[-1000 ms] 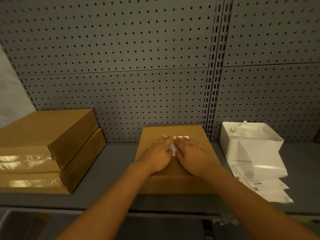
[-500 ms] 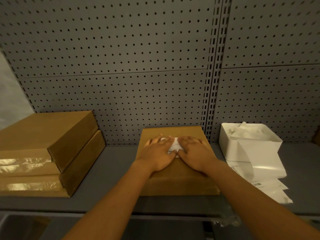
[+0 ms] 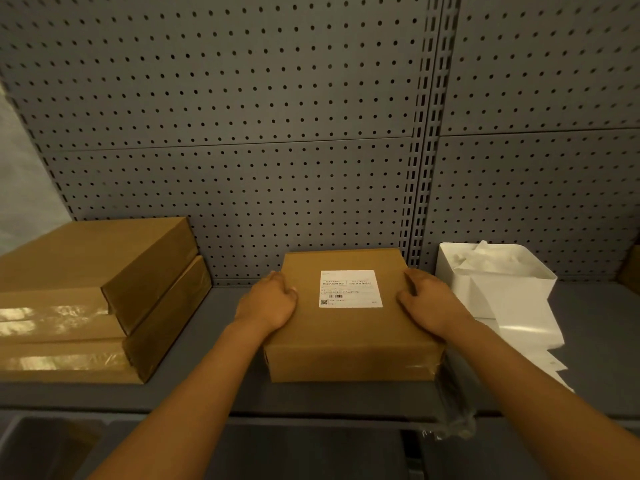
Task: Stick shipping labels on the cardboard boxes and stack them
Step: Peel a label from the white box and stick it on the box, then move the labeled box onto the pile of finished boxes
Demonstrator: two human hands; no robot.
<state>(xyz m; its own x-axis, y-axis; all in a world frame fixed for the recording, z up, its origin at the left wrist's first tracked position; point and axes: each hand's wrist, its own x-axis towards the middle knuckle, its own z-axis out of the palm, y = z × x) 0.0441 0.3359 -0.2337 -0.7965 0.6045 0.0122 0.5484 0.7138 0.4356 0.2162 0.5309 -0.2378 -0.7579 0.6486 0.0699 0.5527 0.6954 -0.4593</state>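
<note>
Left hand point(image 3: 268, 304) and right hand point(image 3: 427, 303) grip opposite sides of the labelled cardboard box point(image 3: 349, 341), fingers curled over its edges. Box sits mid-shelf point(image 3: 221, 393) at the front edge; shipping label point(image 3: 350, 288) flat on top.

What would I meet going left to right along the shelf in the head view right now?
Stack of two cardboard boxes → left hand → labelled box with its shipping label → right hand → white bin, loose label sheets spilling down in front of it.
</note>
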